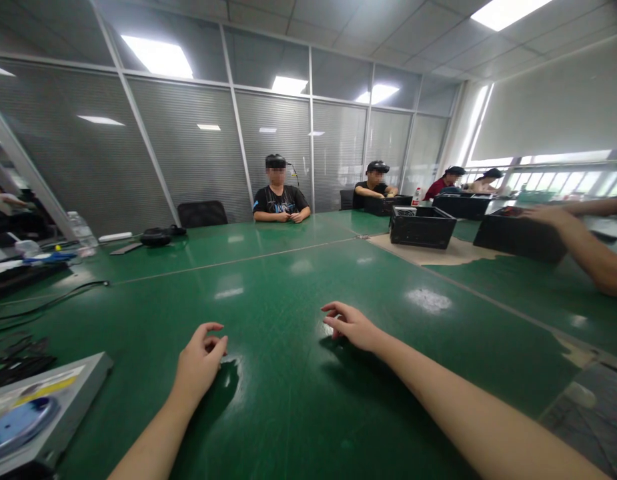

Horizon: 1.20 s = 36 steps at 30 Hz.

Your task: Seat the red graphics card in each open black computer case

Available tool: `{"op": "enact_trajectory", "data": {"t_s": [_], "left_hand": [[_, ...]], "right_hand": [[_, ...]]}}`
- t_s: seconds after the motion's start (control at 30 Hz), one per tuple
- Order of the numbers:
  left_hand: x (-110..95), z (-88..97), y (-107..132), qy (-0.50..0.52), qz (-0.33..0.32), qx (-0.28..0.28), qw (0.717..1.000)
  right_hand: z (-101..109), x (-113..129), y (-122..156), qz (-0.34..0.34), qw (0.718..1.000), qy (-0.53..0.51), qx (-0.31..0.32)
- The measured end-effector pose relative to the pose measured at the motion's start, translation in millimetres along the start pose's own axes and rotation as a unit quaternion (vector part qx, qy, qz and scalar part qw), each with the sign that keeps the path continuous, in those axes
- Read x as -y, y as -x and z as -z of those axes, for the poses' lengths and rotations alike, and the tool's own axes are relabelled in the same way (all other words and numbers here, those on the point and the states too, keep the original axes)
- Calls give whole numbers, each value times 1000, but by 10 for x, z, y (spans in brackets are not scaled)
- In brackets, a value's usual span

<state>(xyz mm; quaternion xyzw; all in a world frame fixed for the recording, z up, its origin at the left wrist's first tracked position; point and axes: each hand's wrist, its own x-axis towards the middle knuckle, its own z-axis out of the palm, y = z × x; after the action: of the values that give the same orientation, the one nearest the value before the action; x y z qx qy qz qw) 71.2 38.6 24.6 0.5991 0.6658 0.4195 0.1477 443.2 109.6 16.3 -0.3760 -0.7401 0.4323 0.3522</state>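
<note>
To the left of both loosely curled, slightly spread hands point(201, 360), a grey metal case point(73, 400) lies apart.

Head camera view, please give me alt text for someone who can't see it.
The wearer's left hand and right hand, loosely curled with nothing visible in them, are held over a glossy green table. A gray metal case sits at near left, black boxes stand farther right, and a person in a black T-shirt sits opposite.
</note>
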Motion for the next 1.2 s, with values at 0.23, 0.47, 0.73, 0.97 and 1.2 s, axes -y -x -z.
{"op": "enact_trajectory", "data": {"t_s": [0.23, 0.47, 0.73, 0.97, 1.2], "left_hand": [[-3, -6, 12, 6, 1, -3, 1000], [-13, -20, 15, 18, 0, -10, 1000], [6, -21, 27, 16, -2, -7, 1000], [-68, 0, 60, 9, -6, -9, 1000], [-73, 2, 69, 13, -13, -18, 1000]], "right_hand": [[-8, 11, 12, -5, 1000, -3, 5], [-12, -15, 8, -7, 1000, -4, 5], [-22, 67, 40, -7, 1000, 11, 13], [-27, 19, 43, -3, 1000, 14, 19], [-40, 50, 66, -4, 1000, 15, 22]]}}
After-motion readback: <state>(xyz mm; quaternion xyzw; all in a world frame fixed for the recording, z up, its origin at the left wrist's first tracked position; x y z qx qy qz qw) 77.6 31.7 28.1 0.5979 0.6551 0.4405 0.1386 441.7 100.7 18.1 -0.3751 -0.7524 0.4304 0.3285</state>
